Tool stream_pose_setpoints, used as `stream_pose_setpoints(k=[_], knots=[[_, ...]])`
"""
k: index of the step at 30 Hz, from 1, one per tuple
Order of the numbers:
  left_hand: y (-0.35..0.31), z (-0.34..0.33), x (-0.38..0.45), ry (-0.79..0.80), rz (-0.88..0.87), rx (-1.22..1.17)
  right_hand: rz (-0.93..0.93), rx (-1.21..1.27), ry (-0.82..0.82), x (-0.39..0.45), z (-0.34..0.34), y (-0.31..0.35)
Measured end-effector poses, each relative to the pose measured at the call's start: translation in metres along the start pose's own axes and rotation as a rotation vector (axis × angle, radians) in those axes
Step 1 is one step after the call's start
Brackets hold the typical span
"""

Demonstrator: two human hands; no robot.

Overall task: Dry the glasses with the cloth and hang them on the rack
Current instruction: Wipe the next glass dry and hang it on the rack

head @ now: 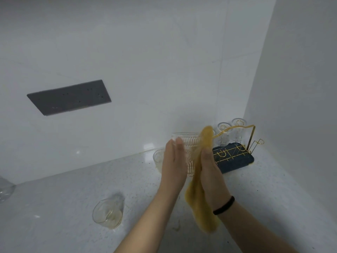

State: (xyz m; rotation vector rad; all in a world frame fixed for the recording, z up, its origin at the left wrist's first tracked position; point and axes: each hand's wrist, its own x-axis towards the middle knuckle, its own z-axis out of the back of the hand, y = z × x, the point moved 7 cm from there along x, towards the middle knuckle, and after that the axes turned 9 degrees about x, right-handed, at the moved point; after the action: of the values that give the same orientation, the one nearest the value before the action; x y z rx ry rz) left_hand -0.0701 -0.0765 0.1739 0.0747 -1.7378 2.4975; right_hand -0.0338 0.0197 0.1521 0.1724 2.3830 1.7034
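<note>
A clear ribbed glass (187, 150) is held up between my two hands above the counter. My left hand (173, 165) lies flat against its left side with straight fingers. My right hand (209, 167) presses the yellow cloth (200, 198) against the glass's right side; the cloth hangs down past my wrist and sticks up above the fingers. The gold wire rack (237, 148) on its dark blue tray (235, 165) stands in the corner, with two glasses (230, 134) upside down on it. Another glass (158, 158) stands behind my left hand, and one (108, 211) lies tipped on the counter.
The speckled white counter (73, 207) meets white walls at the back and right. A grey socket panel (69, 96) is on the back wall. A clear plastic bottle (5, 189) shows at the left edge.
</note>
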Motion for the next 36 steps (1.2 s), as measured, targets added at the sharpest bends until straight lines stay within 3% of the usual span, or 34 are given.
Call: stream_pose_setpoints(k=[3, 8, 10, 13, 18, 20, 23, 25, 28, 32, 34, 36], knots=[[-0.003, 0.001, 0.001, -0.019, -0.004, -0.06, 0.06, 0.042, 0.024, -0.003, -0.009, 0.009], [0.005, -0.003, 0.001, 0.092, 0.078, -0.321, -0.111, 0.104, 0.0, 0.024, 0.004, 0.015], [0.009, -0.002, 0.008, 0.116, 0.093, -0.314, -0.139, 0.14, 0.001, 0.022, 0.004, 0.012], [0.009, 0.006, 0.015, 0.069, 0.09, -0.216, -0.05, 0.111, 0.092, 0.013, -0.003, 0.008], [0.007, 0.003, 0.008, 0.044, 0.043, -0.112, 0.289, -0.095, 0.134, 0.001, -0.021, 0.022], [0.007, 0.001, 0.006, 0.073, 0.044, -0.185, 0.198, -0.034, 0.141, 0.004, -0.02, 0.027], [0.008, -0.002, 0.0, 0.127, 0.104, -0.37, -0.073, 0.002, 0.008, 0.024, 0.002, 0.019], [0.009, -0.004, 0.001, 0.149, 0.115, -0.364, -0.165, 0.022, -0.029, 0.024, 0.003, 0.019], [0.005, 0.004, 0.009, 0.074, 0.054, -0.213, -0.046, 0.051, -0.026, 0.021, 0.0, 0.013], [0.004, 0.004, 0.007, 0.032, 0.037, -0.03, 0.273, -0.051, 0.023, 0.008, -0.01, 0.018], [0.005, 0.006, 0.005, 0.035, 0.05, -0.102, 0.285, -0.06, 0.092, 0.006, -0.016, 0.018], [0.004, 0.003, 0.005, 0.092, 0.025, -0.18, 0.136, 0.044, 0.079, 0.012, -0.01, 0.022]])
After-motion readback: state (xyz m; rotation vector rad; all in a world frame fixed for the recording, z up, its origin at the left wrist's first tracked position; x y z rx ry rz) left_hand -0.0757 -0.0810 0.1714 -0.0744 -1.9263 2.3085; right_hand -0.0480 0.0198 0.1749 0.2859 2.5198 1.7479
